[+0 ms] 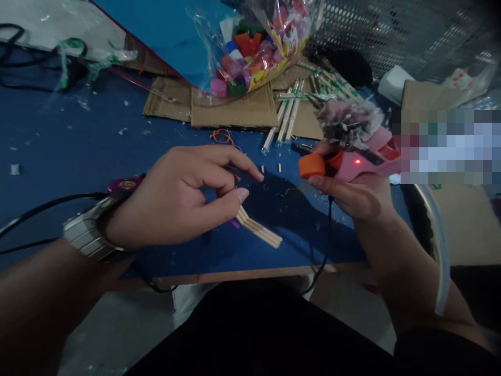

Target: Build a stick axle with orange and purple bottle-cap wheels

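My left hand (pixel 188 196), with a silver watch (pixel 94 227) on its wrist, is over the blue tabletop with the index finger stretched out and apart from the thumb. Several thin wooden sticks (pixel 261 231) lie side by side just under its thumb; their far ends are hidden by the hand. A bit of purple (pixel 234 223) shows beside them. My right hand (pixel 352 196) is closed around a pink glue gun (pixel 368 162) with a lit red light. At its front, an orange bottle cap (pixel 312 166) sits between my fingers and thumb.
A clear bag of colourful caps (pixel 254 62) lies on cardboard (pixel 235 107) at the back. Wrapped sticks (pixel 291 112) are spread beside it. A black cable (pixel 329 235) hangs over the table's front edge. A translucent tube-like stick (pixel 440 256) crosses near my right forearm.
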A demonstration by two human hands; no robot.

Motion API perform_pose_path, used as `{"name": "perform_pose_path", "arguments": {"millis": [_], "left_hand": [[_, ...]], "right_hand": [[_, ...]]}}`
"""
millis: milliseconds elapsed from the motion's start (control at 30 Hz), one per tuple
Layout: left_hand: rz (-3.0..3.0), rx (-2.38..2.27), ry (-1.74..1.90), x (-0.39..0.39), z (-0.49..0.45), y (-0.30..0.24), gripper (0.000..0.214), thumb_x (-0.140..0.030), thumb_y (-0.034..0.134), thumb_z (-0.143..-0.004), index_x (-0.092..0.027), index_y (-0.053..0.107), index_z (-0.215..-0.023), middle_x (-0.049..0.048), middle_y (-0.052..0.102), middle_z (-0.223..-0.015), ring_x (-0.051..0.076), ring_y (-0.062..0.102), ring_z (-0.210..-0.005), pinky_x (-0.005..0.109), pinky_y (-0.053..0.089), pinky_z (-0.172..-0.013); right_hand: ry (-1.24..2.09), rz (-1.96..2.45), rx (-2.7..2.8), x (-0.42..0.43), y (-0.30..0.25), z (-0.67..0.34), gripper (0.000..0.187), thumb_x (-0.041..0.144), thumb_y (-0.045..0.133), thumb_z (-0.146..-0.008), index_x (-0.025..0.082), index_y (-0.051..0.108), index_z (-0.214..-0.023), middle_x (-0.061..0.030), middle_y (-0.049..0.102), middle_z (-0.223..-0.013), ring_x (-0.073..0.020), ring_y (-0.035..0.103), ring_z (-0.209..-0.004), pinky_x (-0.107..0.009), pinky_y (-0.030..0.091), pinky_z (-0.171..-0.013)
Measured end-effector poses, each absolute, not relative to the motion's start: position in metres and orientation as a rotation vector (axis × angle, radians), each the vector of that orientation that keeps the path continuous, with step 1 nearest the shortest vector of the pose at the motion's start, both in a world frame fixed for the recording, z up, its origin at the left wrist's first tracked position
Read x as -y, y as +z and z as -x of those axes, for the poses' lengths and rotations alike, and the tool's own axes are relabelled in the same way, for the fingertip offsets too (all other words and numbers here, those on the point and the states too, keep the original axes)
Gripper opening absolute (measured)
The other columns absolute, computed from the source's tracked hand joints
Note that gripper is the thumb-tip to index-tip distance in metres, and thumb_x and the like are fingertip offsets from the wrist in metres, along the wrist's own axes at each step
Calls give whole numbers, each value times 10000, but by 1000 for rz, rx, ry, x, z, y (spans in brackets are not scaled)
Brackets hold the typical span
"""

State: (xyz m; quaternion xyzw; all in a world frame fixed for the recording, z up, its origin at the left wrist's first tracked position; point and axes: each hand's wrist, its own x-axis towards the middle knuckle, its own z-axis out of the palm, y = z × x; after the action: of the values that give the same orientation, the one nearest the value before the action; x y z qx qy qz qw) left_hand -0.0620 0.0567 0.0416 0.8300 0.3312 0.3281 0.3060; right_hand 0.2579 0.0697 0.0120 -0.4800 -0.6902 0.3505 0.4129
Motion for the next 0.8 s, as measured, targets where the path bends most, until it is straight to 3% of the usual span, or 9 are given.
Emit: {"name": "perform_pose_path", "arguments": {"millis": [100,300,467,533,700,800], "left_hand": [[-2202,-746,805,-55,62,46,444,-197,668,-1007,-214,563,-575,36,856,-1165,213,832,-1044,288,657,-844],[-2224,-533,744,-53,60,50,374,-133,674,-977,-210,635,-614,44,845,-1312,194,855,-1001,259,680,-833],[-2227,-481,689,-52,59,50,359,-113,646,-978,-200,619,-630,27,809,-1438,209,852,-1113,254,679,-947],[-2240,-478,667,-52,58,49,365,-128,656,-987,-199,625,-631,31,797,-1466,214,853,-1113,262,682,-921],[-2265,-481,647,-52,58,42,371,-150,661,-1008,-189,615,-643,65,850,-1338,228,847,-1161,249,653,-855],[-2303,-537,655,-52,59,39,354,-156,652,-1003,-191,616,-652,46,883,-1173,191,858,-1042,228,623,-822]], "right_hand": [[919,1236,1743,-68,17,-247,418,417,984,-800,326,779,-1153,-36,806,-1157,-323,778,-1148,-533,667,-1027],[920,1332,1790,-65,18,-235,385,482,964,-799,328,837,-1128,-27,840,-1153,-324,800,-1108,-524,667,-1059],[950,1305,1805,-67,10,-232,437,509,959,-824,318,825,-1192,-20,842,-1186,-299,798,-1081,-532,640,-1094],[932,1294,1822,-67,9,-231,414,511,957,-831,341,826,-1186,-9,845,-1193,-304,794,-1122,-537,622,-1130],[1009,1256,1785,-64,13,-229,399,511,965,-817,363,815,-1156,-4,850,-1202,-317,801,-1108,-539,652,-1082],[980,1238,1759,-63,18,-230,406,485,973,-810,364,797,-1155,-4,847,-1197,-333,796,-1148,-575,632,-1125]]}}
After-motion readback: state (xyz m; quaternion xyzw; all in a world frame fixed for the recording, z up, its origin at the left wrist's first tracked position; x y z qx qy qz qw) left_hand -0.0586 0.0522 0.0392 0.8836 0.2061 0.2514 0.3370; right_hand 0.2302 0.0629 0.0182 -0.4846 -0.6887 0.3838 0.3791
